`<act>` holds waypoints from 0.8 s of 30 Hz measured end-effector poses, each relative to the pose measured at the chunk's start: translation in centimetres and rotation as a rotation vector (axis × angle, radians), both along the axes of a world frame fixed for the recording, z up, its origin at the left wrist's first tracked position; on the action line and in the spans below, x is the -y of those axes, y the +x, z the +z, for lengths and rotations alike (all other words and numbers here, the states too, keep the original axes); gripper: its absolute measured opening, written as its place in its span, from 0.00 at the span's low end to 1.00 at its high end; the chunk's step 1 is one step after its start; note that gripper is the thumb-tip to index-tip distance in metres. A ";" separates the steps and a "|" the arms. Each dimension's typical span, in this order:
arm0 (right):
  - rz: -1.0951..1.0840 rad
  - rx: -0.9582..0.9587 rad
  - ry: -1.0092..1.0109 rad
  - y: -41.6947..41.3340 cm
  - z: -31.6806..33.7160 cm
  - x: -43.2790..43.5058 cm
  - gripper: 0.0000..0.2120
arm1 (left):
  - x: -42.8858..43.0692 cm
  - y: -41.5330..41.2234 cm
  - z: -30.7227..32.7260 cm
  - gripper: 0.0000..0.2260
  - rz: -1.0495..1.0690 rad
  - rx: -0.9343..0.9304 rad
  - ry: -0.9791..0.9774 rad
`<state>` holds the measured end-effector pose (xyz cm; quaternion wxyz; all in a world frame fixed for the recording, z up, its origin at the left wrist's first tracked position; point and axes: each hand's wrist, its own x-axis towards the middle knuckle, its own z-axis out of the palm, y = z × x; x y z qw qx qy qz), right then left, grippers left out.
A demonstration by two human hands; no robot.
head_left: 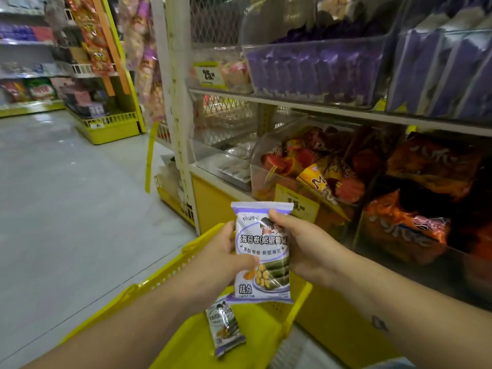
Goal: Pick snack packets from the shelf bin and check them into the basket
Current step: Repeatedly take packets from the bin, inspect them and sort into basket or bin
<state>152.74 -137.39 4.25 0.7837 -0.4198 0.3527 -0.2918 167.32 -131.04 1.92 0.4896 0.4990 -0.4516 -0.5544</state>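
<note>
Snack packet (262,251) was held upright between both hands: left hand (221,259) pinched its lower front with the thumb, right hand (303,246) curled fingers round its upper right edge. Directly below the grip, a second packet (226,331) lay flat in the yellow basket (186,350). Beyond and above the grip, a clear shelf bin (314,73) held purple packets.

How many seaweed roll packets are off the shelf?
2: held packet in left hand and right hand over yellow basket; second packet lying inside it. Arms may hide more.
</note>
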 end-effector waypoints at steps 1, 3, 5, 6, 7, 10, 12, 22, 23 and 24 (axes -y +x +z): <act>0.003 -0.001 -0.007 0.0 -0.1 0.0 0.20 | 0.1 -0.1 0.0 0.20 0.016 -0.026 0.008; 0.012 0.002 -0.033 0.1 -0.3 -0.1 0.20 | 0.2 -0.3 0.3 0.14 0.073 -0.068 0.014; 0.024 0.017 -0.056 0.1 -0.3 -0.3 0.20 | 0.2 -0.2 0.7 0.11 0.136 -0.083 0.016; 0.035 0.024 -0.060 0.1 -0.2 -0.4 0.20 | 0.1 -0.1 0.9 0.10 0.157 -0.089 0.023; 0.049 0.027 -0.060 0.0 -0.2 -0.5 0.19 | 0.0 -0.1 1.0 0.10 0.171 -0.096 0.033; 0.085 0.002 -0.053 0.0 0.0 -0.7 0.21 | -0.3 0.0 1.0 0.10 0.218 -0.156 0.086; 0.113 -0.010 -0.025 0.0 0.2 -1.0 0.21 | -0.5 0.2 1.1 0.11 0.267 -0.216 0.135; 0.081 0.090 0.121 0.4 0.4 -1.5 0.19 | -1.4 0.7 1.6 0.11 0.321 -0.207 0.058; 0.075 0.104 0.128 0.4 0.4 -1.6 0.19 | -1.4 0.7 1.7 0.12 0.321 -0.208 0.056; 0.069 0.114 0.131 0.4 0.4 -1.6 0.19 | -1.3 0.7 1.7 0.12 0.322 -0.203 0.055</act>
